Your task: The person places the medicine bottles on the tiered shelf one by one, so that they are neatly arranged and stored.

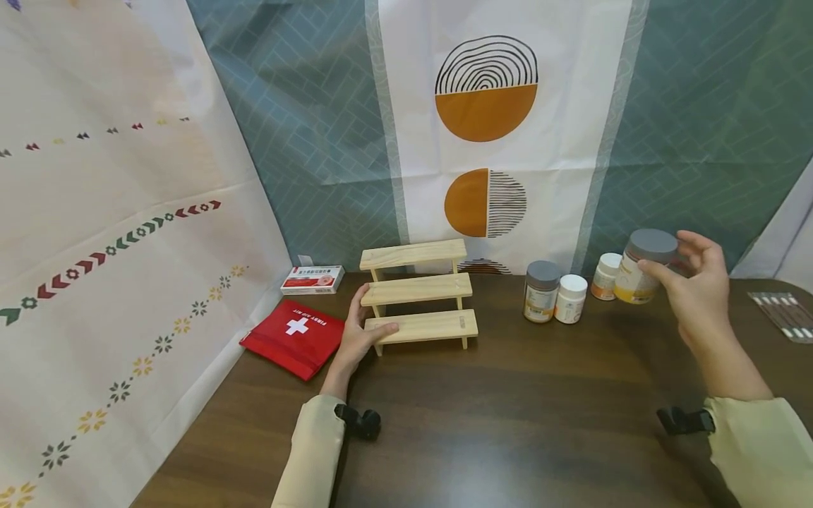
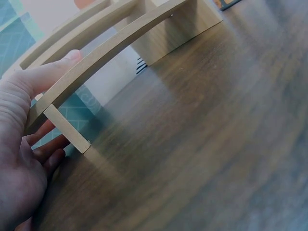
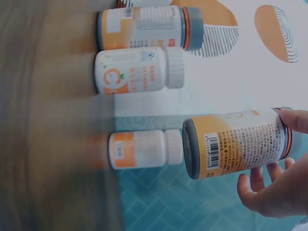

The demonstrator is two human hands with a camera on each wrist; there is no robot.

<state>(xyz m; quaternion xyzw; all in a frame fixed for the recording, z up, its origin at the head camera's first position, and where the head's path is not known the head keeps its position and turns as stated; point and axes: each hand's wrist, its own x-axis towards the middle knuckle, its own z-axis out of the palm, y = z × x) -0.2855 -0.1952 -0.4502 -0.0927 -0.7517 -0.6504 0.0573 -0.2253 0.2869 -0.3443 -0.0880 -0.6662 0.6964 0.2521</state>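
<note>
Holding the grey-lidded jar (image 1: 631, 279) well to the right of the wooden stand (image 1: 416, 291), lifted off the table (image 1: 508, 409), lid up, long axis close to upright with a slight lean. Pinched near its lid between thumb and fingers of the right hand (image 1: 705, 289), the nearer hand by far, out on the same side of the stand. Gripping the stand's left end with the left hand (image 1: 356, 335), thumb over the lowest step, fingers beneath; so parted from the jar by the stand's whole width. Standing right of the stand, nearest first: a second jar (image 1: 541, 293), a white-capped bottle (image 1: 570, 300), a smaller bottle (image 1: 605, 276). Lying left of the stand: a red pouch (image 1: 293, 342) and, farther back, a medicine box (image 1: 312, 280).
</note>
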